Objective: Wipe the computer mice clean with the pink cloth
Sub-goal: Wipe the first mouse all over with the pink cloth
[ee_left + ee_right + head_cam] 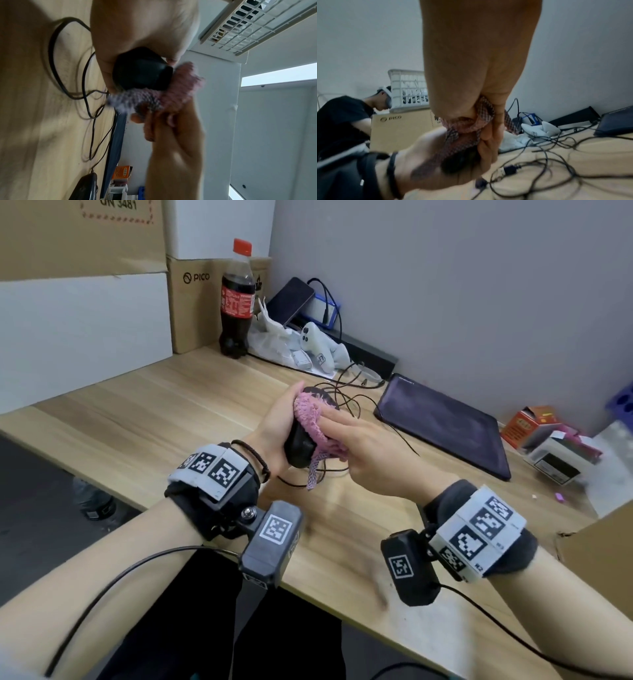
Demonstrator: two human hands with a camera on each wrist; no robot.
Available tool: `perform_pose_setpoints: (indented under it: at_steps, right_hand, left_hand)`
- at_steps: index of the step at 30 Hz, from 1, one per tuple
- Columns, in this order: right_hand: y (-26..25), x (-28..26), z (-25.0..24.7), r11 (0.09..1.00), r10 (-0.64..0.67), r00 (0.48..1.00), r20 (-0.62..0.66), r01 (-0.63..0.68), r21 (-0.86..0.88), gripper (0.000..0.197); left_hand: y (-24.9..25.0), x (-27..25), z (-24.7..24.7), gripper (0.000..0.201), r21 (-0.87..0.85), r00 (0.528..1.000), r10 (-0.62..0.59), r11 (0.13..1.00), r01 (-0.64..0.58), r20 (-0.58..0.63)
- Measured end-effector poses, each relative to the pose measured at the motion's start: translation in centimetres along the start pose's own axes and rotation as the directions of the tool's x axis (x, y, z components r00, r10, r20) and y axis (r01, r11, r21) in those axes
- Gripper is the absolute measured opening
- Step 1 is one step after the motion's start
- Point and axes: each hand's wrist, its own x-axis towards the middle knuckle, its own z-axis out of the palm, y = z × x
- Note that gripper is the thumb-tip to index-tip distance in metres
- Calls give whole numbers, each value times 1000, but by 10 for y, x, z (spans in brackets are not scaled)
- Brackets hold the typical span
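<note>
My left hand (279,419) grips a black wired mouse (298,447) and holds it up off the wooden desk (137,419). A pink cloth (308,414) is draped over the top of the mouse. My right hand (346,436) pinches the cloth and presses it against the mouse. The left wrist view shows the mouse (140,70) in my palm with the cloth (173,93) below it. In the right wrist view, thumb and fingers bunch the cloth (471,125). A second dark mouse (84,188) lies on the desk.
Tangled black cables (356,397) lie behind my hands. A dark laptop (442,422) sits at the right, and a cola bottle (237,302), white controllers (317,344) and cardboard boxes (195,302) stand at the back. Small cartons (534,422) are at the far right. Another person (342,121) sits nearby.
</note>
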Motion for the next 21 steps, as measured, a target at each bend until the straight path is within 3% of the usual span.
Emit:
perform_pose_setpoints:
  at_steps: [4,11,18,21]
  right_hand:
    - [12,-12,-4,998,57,998,34,-58,14,44]
    - [-3,0,-15,998,40,998,57,-36,-59,68]
    - [5,-18,-8,999,33,999,39,-33,14,56]
    - [-3,-10,-7,1000,-4,997,74,6,-29,67]
  left_hand:
    - [10,-4,-8,53,46,999,-17,999,19,-44]
    - [-5,0,6,32,45,990,-53,998,47,133]
    - [-4,-4,-5,47,128,992,-103,987,93,69]
    - [-9,-5,0,43,127,986,-135,984,122,102]
